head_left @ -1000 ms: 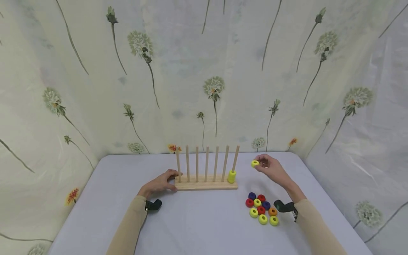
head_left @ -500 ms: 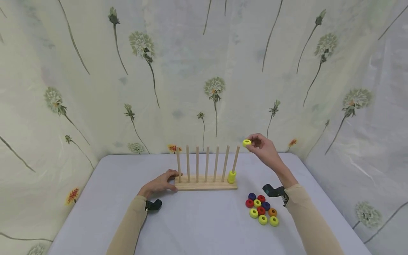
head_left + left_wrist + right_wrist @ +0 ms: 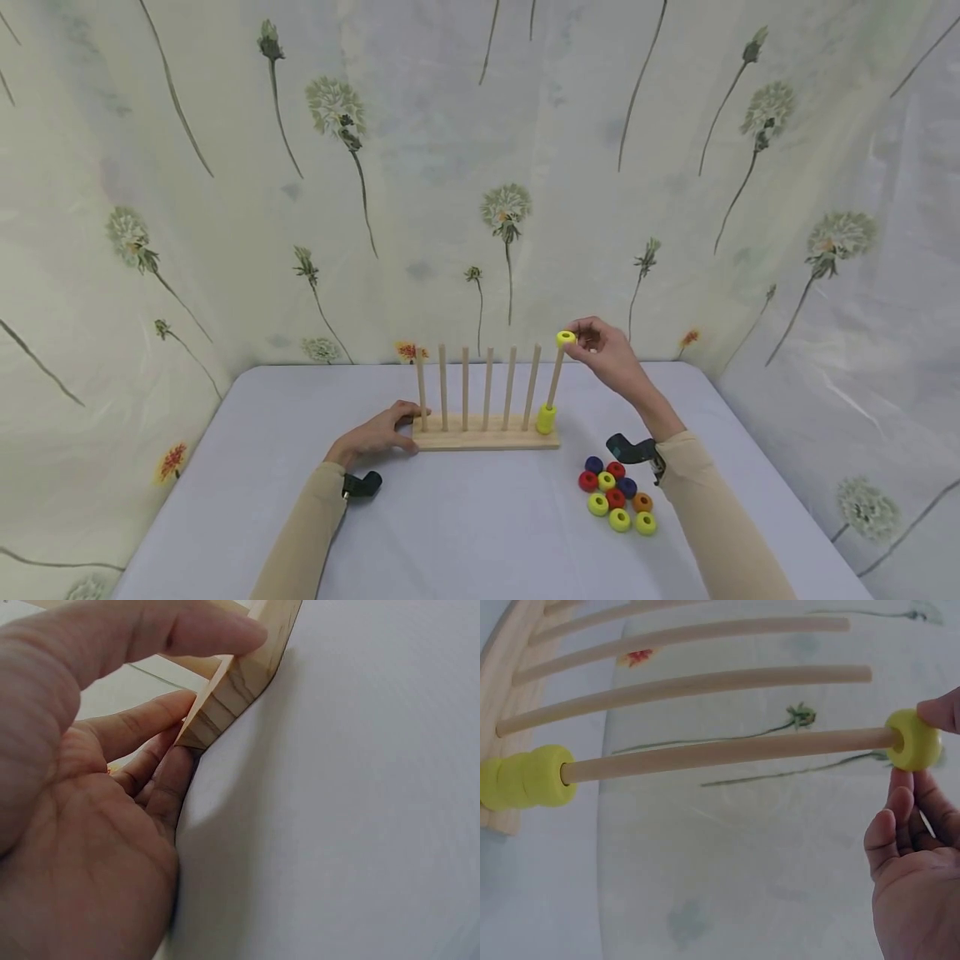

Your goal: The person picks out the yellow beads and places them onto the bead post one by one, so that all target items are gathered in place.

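A wooden peg rack (image 3: 486,439) with a row of upright pegs stands on the table. My left hand (image 3: 377,432) holds its left end, thumb at the front and fingers behind; the left wrist view shows the thumb (image 3: 217,631) on the wood. Between thumb and fingertips my right hand (image 3: 609,354) pinches a yellow bead (image 3: 915,741) at the top of the rightmost peg (image 3: 727,752). In the right wrist view the peg's tip enters the bead's hole. Yellow beads (image 3: 551,775) are stacked at the foot of that same peg; the other pegs carry none.
Loose beads lie in a cluster on the table right of the rack, among them a red bead (image 3: 588,481), a blue bead (image 3: 626,487), an orange bead (image 3: 642,502) and a yellow bead (image 3: 619,520). Behind the table (image 3: 480,533) hangs a flower-patterned cloth (image 3: 420,167).
My right hand has lifted the yellow bead and carried it left, from beside the rack onto the tip of the rightmost peg. The left hand keeps its place on the rack.
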Demonstrator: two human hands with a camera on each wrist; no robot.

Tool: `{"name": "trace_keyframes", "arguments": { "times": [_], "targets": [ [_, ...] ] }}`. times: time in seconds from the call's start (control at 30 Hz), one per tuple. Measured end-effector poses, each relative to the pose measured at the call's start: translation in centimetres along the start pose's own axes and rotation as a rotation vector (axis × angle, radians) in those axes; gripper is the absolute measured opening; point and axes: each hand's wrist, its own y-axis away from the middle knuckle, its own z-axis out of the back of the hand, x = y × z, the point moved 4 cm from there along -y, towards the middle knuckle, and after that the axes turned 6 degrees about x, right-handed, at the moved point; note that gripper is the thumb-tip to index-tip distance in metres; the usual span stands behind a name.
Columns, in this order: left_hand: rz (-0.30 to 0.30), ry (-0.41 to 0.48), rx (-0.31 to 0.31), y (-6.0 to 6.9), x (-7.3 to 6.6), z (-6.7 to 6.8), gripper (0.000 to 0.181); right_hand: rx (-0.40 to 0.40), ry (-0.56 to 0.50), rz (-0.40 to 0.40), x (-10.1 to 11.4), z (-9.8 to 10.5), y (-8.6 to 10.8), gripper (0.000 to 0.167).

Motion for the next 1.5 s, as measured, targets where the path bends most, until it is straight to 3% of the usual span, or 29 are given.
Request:
{"name": "trace_keyframes", "arguments": {
  "times": [0.17, 1.0, 1.2, 1.5],
  "targets": [
    [0.010, -0.003, 0.002, -0.3, 0.6, 0.1, 0.069, 0.010, 0.009, 0.004, -0.1, -0.2, -0.1, 0.034],
    [0.025, 0.009, 0.001, -0.2, 0.5, 0.0, 0.069, 0.030, 0.039, -0.039, -1.6, -0.3, 1.2, 0.034],
    [0.037, 0.029, 0.004, -0.2, 0.5, -0.1, 0.070, 0.065, 0.021, -0.038, -2.4, -0.1, 2.5, 0.029],
    [0.032, 0.051, -0.007, -0.2, 0.5, -0.1, 0.070, 0.200, 0.032, -0.129, -5.8, -0.8, 6.3, 0.028]
  ]
}}
